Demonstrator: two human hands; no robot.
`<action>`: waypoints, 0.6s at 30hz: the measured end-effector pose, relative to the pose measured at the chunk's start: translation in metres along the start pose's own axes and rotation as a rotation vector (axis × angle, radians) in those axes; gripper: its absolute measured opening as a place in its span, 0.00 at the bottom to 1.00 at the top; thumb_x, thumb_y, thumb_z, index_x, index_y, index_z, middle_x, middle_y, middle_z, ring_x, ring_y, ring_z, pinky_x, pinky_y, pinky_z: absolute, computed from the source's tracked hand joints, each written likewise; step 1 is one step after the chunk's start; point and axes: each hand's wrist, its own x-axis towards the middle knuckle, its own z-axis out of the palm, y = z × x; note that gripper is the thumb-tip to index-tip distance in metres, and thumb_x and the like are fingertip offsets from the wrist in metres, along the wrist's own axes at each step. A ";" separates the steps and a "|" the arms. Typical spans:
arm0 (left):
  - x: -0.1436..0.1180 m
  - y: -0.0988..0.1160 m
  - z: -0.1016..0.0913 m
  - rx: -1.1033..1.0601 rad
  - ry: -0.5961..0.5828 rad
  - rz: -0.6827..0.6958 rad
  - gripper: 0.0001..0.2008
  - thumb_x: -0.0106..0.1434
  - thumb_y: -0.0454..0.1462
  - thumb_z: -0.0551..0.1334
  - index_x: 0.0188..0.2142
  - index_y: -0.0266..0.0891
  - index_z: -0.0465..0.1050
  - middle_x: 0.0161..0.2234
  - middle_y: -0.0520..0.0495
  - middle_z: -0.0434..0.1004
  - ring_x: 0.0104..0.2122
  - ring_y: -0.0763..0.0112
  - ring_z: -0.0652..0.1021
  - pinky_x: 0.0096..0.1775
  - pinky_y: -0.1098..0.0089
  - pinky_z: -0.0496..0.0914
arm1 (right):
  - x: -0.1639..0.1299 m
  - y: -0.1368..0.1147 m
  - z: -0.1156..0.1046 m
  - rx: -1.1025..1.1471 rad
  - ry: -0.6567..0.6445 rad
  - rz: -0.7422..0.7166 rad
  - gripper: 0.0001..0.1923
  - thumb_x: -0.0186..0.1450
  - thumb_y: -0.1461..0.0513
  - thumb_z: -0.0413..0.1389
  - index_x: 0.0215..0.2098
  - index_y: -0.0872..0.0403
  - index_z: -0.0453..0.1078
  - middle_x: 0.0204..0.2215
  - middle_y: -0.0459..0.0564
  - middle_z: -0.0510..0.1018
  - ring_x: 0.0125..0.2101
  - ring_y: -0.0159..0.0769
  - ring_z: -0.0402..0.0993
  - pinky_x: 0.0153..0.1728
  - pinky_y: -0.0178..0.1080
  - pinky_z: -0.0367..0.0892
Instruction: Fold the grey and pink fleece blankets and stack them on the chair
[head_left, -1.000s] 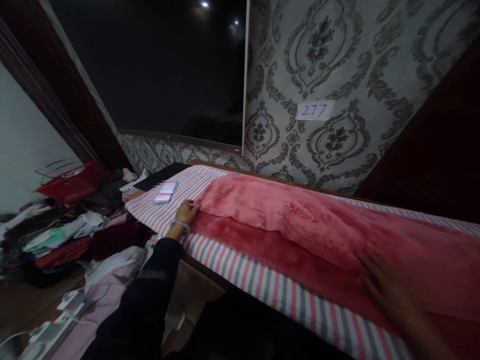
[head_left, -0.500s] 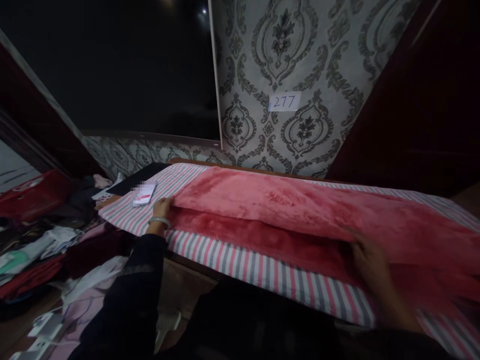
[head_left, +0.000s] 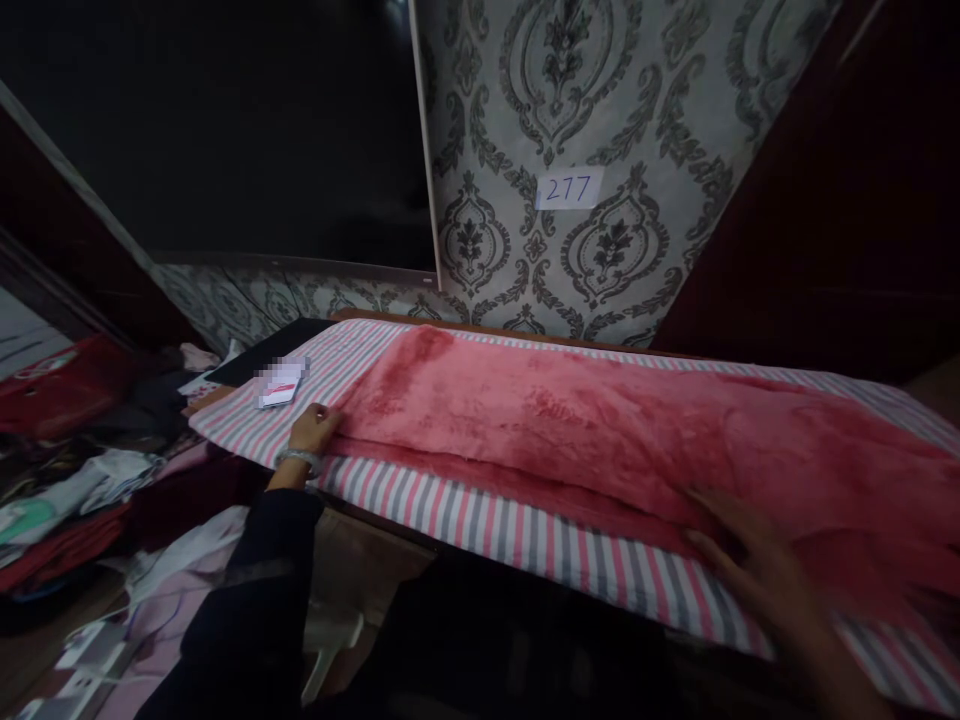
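Observation:
A fuzzy red cloth (head_left: 570, 420) lies folded lengthwise along a table covered with a pink, grey and white striped sheet (head_left: 480, 520). My left hand (head_left: 311, 432), with a bracelet at the wrist, pinches the cloth's left end near the table's left side. My right hand (head_left: 757, 560) lies flat with fingers spread on the cloth's near edge at the right.
A small white and red card (head_left: 279, 385) rests on the sheet's far left corner. Piles of clothes (head_left: 90, 470) and a red bag (head_left: 60, 385) fill the floor on the left. Patterned wallpaper with a "277" label (head_left: 568, 188) stands behind the table.
The cloth's upper layer has been drawn toward the near edge, covering more of the lower layer. My right hand slid along the cloth's near edge. My left hand stayed on the left end.

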 end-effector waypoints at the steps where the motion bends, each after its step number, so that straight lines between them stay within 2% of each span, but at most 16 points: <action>1: 0.001 0.001 0.001 0.028 -0.011 0.010 0.11 0.53 0.44 0.64 0.22 0.44 0.63 0.21 0.50 0.68 0.31 0.59 0.73 0.37 0.66 0.64 | 0.001 -0.003 0.000 -0.006 -0.015 -0.025 0.29 0.66 0.45 0.55 0.61 0.48 0.70 0.56 0.55 0.77 0.56 0.56 0.74 0.56 0.60 0.70; 3: 0.001 0.004 0.003 0.084 -0.027 0.037 0.14 0.53 0.47 0.64 0.23 0.45 0.63 0.23 0.48 0.70 0.34 0.56 0.75 0.38 0.65 0.66 | 0.004 -0.009 0.000 -0.024 -0.041 -0.085 0.32 0.65 0.45 0.55 0.63 0.49 0.68 0.58 0.56 0.76 0.57 0.56 0.73 0.56 0.59 0.70; 6: 0.000 0.007 0.006 0.097 0.021 0.057 0.12 0.54 0.47 0.61 0.25 0.45 0.62 0.27 0.44 0.73 0.38 0.54 0.76 0.41 0.63 0.67 | 0.012 -0.015 0.005 -0.083 -0.055 -0.128 0.27 0.68 0.48 0.52 0.61 0.50 0.70 0.57 0.56 0.77 0.55 0.53 0.74 0.54 0.56 0.72; 9: -0.001 0.006 0.006 0.041 0.075 0.050 0.11 0.55 0.46 0.60 0.24 0.45 0.62 0.25 0.46 0.71 0.37 0.55 0.75 0.42 0.62 0.68 | 0.020 -0.021 0.012 -0.142 -0.025 -0.111 0.24 0.70 0.51 0.51 0.59 0.52 0.71 0.54 0.57 0.79 0.53 0.51 0.76 0.53 0.56 0.72; 11: -0.003 0.005 0.005 -0.078 0.078 0.009 0.11 0.53 0.45 0.62 0.24 0.44 0.63 0.22 0.50 0.66 0.34 0.58 0.73 0.39 0.64 0.67 | 0.024 -0.026 0.016 -0.170 0.009 -0.100 0.22 0.70 0.55 0.49 0.57 0.54 0.73 0.52 0.59 0.80 0.52 0.52 0.76 0.53 0.57 0.72; 14: -0.005 0.005 0.004 -0.308 0.023 -0.082 0.12 0.52 0.45 0.64 0.25 0.42 0.65 0.20 0.54 0.63 0.28 0.65 0.69 0.31 0.67 0.65 | 0.027 -0.035 0.017 -0.159 0.068 -0.079 0.20 0.70 0.60 0.46 0.50 0.54 0.77 0.48 0.58 0.81 0.50 0.50 0.77 0.53 0.56 0.72; 18: -0.009 0.005 0.004 -0.436 -0.033 -0.106 0.14 0.55 0.47 0.62 0.27 0.43 0.61 0.18 0.58 0.57 0.21 0.72 0.64 0.25 0.71 0.63 | 0.021 -0.043 0.003 -0.042 0.199 0.043 0.19 0.70 0.62 0.46 0.50 0.50 0.77 0.46 0.51 0.83 0.46 0.45 0.80 0.52 0.50 0.75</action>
